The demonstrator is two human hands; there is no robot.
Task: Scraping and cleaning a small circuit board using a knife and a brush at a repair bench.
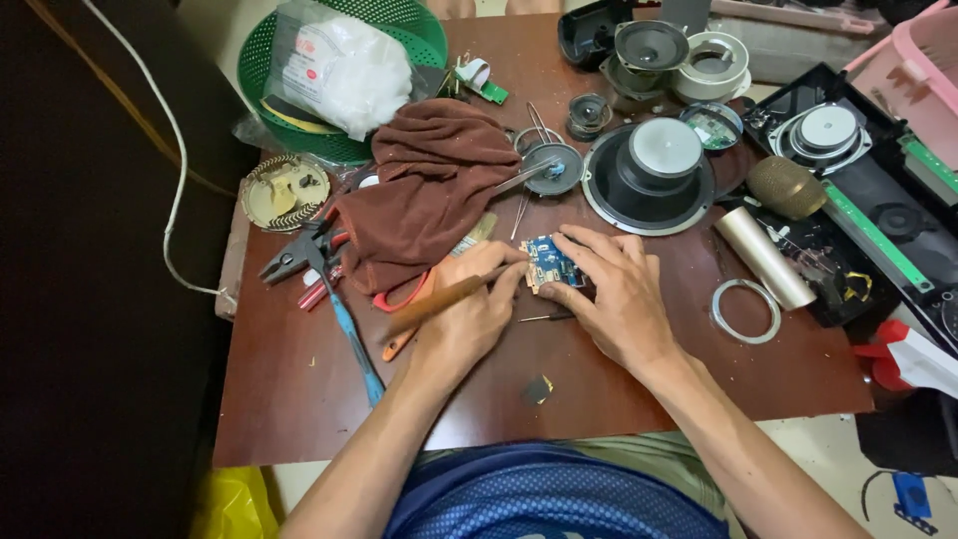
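Head cam, looking down at a cluttered brown desk (299,389). Left hand (469,304) has its grip pinched round a thin wooden-handled tool (439,299), prob. a brush or iron, can't tell which; tip end points at the small blue circuit board (550,262). Right hand (609,289) pins the board from the right side, fingers curled over its edge, thumb low; board sits near desk centre, between both hands, just in front of the big black speaker (649,175).

Around it: brown rag (429,185) to the left w/ orange-handled scissors (404,294) partly under it, black pliers (294,255) and a blue-handled tool (354,344) further left, green basket (269,95) at the back corner. Small black chip (538,389) lies loose near the desk's front edge. Metal tube (763,258) and a clear ring (745,311) to the right, well apart from the hands.

Risks, as I judge them: board is small and held only by fingertips, so a push from the tool could skid or flip it. Left wrist is close to the rag and scissors, a snag there could jerk the tip across the board. A thin pin lies just beside the board under the hands, easy to sweep off. Loose chip near the edge could get knocked to the floor by a forearm.
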